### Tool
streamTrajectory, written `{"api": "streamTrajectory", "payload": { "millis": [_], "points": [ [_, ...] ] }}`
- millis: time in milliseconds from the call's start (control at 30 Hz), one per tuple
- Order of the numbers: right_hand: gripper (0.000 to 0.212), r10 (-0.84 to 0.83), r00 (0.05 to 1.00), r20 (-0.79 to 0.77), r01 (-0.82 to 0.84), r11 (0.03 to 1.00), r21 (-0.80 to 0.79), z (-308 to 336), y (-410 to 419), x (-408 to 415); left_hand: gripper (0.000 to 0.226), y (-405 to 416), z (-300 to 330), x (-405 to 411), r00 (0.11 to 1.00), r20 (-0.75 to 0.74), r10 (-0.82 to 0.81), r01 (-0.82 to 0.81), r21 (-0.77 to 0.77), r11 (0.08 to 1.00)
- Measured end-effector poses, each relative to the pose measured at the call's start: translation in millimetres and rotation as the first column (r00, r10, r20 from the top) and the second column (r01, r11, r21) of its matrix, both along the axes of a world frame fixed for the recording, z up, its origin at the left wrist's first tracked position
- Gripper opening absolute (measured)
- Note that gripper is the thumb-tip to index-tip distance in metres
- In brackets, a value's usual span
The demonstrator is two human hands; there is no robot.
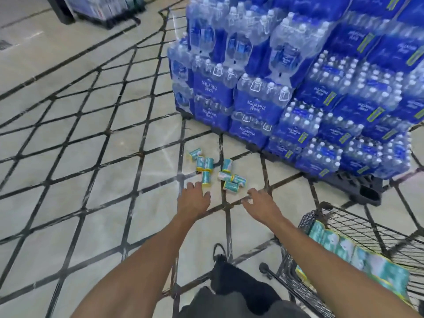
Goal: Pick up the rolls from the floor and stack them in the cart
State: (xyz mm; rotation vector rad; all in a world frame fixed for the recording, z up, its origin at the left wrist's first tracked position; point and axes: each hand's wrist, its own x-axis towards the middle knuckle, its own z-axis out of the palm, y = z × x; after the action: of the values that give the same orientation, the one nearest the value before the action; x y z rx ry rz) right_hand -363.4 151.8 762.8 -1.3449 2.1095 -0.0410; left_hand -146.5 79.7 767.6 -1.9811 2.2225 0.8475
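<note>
- My left grip (195,200) and right grip (261,203) reach down, fingers spread, holding nothing.
- Teal, yellow-ended rolls (215,172) lie scattered on the tiled floor (91,157); some, blurred, seemingly fill the cart (358,228).
- Water packs (298,88) stand behind.

Too small and blurred to read the print on the rolls (215,172) lying on the floor (80,157); exact number hard to tell, some overlapping. Cart (358,228) cut off by the right and near edges, its rolls smeared. Water packs (298,83) cut by the top and right edges, far-right labels blurred. Both forearms cut by the near edge.
</note>
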Motion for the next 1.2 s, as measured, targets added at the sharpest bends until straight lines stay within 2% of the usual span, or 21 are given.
{"api": "streamTrajectory", "payload": {
  "millis": [133,333,600,767,867,967,1067,1200],
  "points": [
    [0.054,-0.037,0.999,0.023,0.036,0.999,0.036,-35,-45,-19,0.047,-47,-27,-15,0.999,0.034,-0.031,0.030,0.024,0.999],
    [0.056,-0.070,0.996,0.060,0.062,0.991,0.121,-103,-134,-57,0.044,-143,-83,-54,0.998,0.058,0.019,-0.026,0.110,0.994],
    [0.058,0.012,1.000,0.024,-0.018,0.965,0.263,-212,-240,-109,0.048,-259,-200,-96,0.994,0.103,0.027,-0.051,0.235,0.971],
    [0.063,-0.003,0.996,0.091,-0.028,0.940,0.341,-338,-307,-120,0.048,-327,-337,-116,0.986,0.159,0.040,-0.094,0.349,0.932],
    [0.071,0.058,0.995,0.080,-0.083,0.931,0.355,-428,-344,-125,0.049,-359,-431,-126,0.984,0.149,0.099,-0.153,0.421,0.894],
    [0.081,0.098,0.994,0.045,-0.108,0.925,0.364,-524,-373,-130,0.052,-388,-527,-138,0.965,0.230,0.126,-0.219,0.446,0.868],
    [0.079,0.128,0.991,0.049,-0.137,0.912,0.387,-614,-388,-135,0.054,-411,-621,-148,0.939,0.266,0.218,-0.324,0.470,0.821],
    [0.085,0.181,0.983,0.028,-0.173,0.870,0.462,-717,-384,-139,0.061,-433,-729,-161,0.922,0.287,0.261,-0.373,0.467,0.801]
  ]
}}
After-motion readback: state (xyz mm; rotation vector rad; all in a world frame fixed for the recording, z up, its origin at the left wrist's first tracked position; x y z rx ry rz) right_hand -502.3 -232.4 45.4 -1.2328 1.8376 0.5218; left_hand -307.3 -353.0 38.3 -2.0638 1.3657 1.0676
